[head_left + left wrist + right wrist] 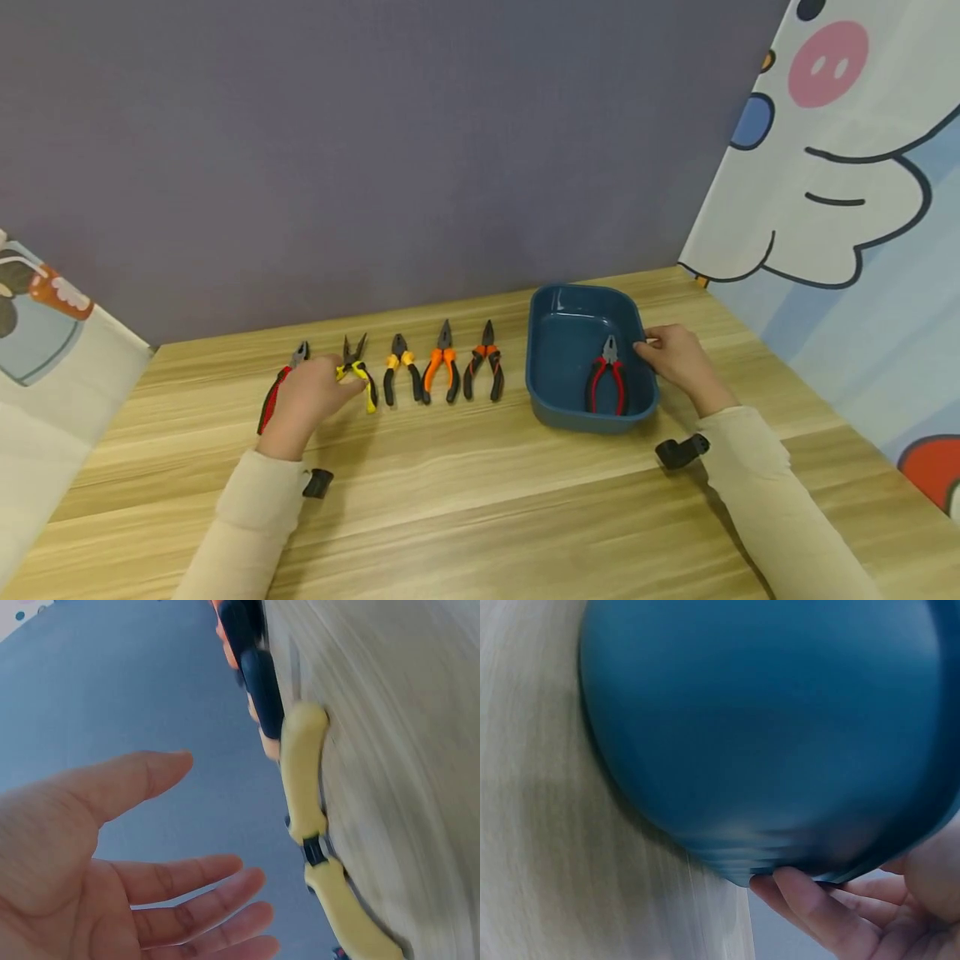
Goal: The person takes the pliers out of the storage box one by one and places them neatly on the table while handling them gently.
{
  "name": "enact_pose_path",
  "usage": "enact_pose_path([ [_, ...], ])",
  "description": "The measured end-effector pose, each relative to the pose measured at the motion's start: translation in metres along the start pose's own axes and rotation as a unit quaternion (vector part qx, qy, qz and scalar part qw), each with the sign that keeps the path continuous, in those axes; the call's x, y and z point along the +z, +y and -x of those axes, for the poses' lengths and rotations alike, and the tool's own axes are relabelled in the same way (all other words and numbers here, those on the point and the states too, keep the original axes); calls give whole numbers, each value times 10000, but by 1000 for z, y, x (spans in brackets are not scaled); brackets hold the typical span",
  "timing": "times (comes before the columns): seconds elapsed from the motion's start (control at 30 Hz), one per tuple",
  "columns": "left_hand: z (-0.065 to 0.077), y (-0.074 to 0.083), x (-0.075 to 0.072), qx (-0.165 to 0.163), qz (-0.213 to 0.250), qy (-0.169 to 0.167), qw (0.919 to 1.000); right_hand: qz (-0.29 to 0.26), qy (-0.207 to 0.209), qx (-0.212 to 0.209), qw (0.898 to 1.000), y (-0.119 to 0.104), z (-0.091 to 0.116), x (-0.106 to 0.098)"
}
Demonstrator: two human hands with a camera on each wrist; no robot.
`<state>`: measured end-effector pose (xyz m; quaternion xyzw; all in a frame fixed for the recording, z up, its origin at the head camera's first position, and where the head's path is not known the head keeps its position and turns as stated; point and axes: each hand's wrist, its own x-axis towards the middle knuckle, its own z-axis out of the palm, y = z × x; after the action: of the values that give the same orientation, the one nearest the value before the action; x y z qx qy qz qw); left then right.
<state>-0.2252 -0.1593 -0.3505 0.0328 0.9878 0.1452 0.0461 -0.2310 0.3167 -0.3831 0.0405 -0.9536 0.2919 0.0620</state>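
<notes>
My left hand [311, 396] hovers over the yellow-handled long-nose pliers [356, 367], whose handles and jaws are spread. In the left wrist view the thumb and fingers stand apart, with a gap between them and the yellow handles [304, 772]. Partly behind this hand lie red-handled pliers [273, 400]. My right hand [678, 362] holds the right side of a blue plastic basin [551, 408], thumb at the rim and fingers against the outer wall [780, 750]. Inside the basin, pliers with red and black handles [622, 383] lean with their tips toward the back.
In a row between the left hand and the basin lie yellow-and-black pliers [392, 367], orange pliers [437, 362] and orange-and-black pliers [493, 362]. A grey partition [375, 167] rises behind the wooden table [450, 500]. Printed cloth [825, 208] hangs at the right.
</notes>
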Motion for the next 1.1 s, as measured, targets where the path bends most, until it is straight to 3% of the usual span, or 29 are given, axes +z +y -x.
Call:
enact_pose_path([
  [0.27, -2, 22, 6, 286, -61, 27, 9996, 28, 62, -14, 10000, 1, -1, 0],
  [0.53, -6, 41, 10, 822, -16, 147, 9965, 21, 34, 53, 10000, 0, -1, 0],
  [0.7, -6, 53, 10, 869, 138, -20, 9961, 16, 3, 105, 9999, -1, 0, 0],
  [0.93, -8, 69, 15, 1040, -52, 115, 9945, 41, 14, 92, 9999, 1, 0, 0],
  [1.1, -9, 78, 21, 1106, 59, 50, 9938, 74, 17, 71, 9999, 2, -2, 0],
])
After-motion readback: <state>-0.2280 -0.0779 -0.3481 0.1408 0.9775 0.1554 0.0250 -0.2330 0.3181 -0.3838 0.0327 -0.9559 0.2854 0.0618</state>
